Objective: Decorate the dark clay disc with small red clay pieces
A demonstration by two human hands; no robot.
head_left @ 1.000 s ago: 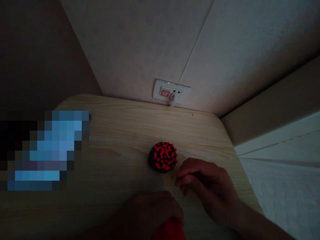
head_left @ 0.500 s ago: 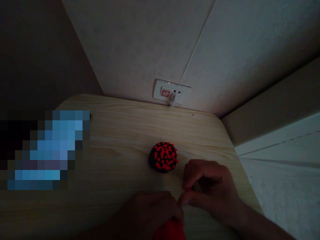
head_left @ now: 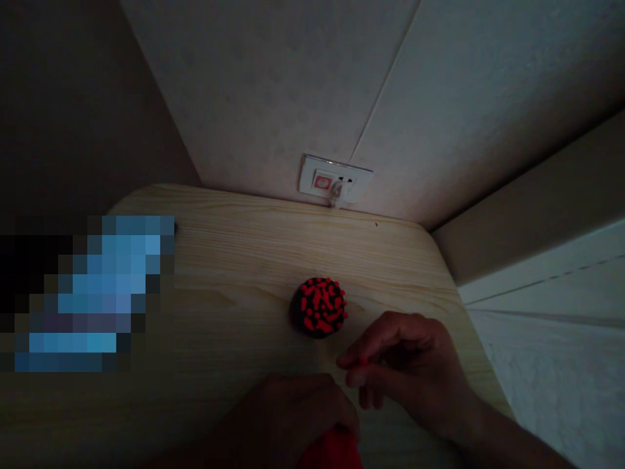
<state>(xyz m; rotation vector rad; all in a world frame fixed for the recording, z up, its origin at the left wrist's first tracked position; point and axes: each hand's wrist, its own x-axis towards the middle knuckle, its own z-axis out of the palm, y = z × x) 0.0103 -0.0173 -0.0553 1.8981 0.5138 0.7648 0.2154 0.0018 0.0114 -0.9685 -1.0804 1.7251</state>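
A dark round lump [head_left: 318, 308], its top dotted with small red bits and strips, sits on the wooden tabletop [head_left: 229, 254]. My right hand [head_left: 410, 365] is just right of and below it, thumb and forefinger pinching a small red piece [head_left: 362, 362] that looks like modelling clay. At the bottom, my left hand [head_left: 293, 413] is closed around a larger red lump [head_left: 332, 449], which seems to be the same soft clay. The left fingers and part of that lump are in shadow or cut off by the frame's lower edge.
A pixelated bluish object [head_left: 107, 286] lies at the table's left. Behind the table, a wall socket [head_left: 334, 180] holds a clear plug. A tiny red crumb [head_left: 376, 225] lies near the back edge. White bedding or a pale surface [head_left: 561, 365] is at the right.
My right thumb and forefinger have shifted slightly up and left, straightening out with the small red piece between them. My left hand and the dotted lump stay in place.
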